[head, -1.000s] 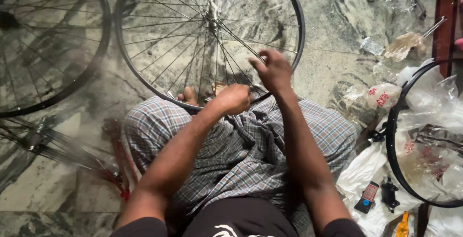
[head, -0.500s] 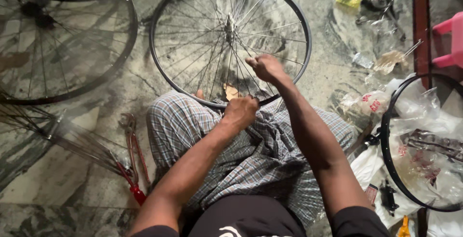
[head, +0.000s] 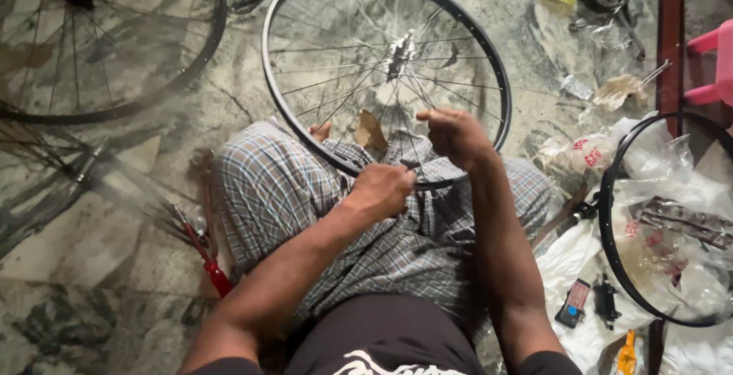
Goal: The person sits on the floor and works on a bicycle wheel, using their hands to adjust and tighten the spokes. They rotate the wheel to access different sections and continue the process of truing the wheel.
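Honestly, much of what matters here sits out of plain sight. Your left hand (head: 384, 189) is curled into a closed fist at the near edge of the spoked wheel (head: 305, 127), right where the rim crosses your lap, but its knuckles cover whatever the fingers pinch — a spoke end or a small tool, it cannot be told. Your right hand (head: 455, 135) is also closed, raised just above the rim's near right arc, with thin spokes running under it; what it clamps is hidden by the back of the hand. The wheel itself lies nearly flat, its hub (head: 400, 50) well ahead of both hands, its near rim resting on your checked cloth (head: 275, 184). Its top edge just reaches the frame's upper border. A small brown scrap (head: 370, 132) shows through the spokes between your hands.

To your left, a second wheel (head: 200, 62) is cut off by the top and left edges, and blurred spokes below it smear into the floor beside a red-handled tool (head: 216, 272). To your right, a bare black rim (head: 608, 222) lies on plastic bags, cut by the right edge — close to your right elbow. Open marble floor (head: 244, 77) remains between the two wheels.
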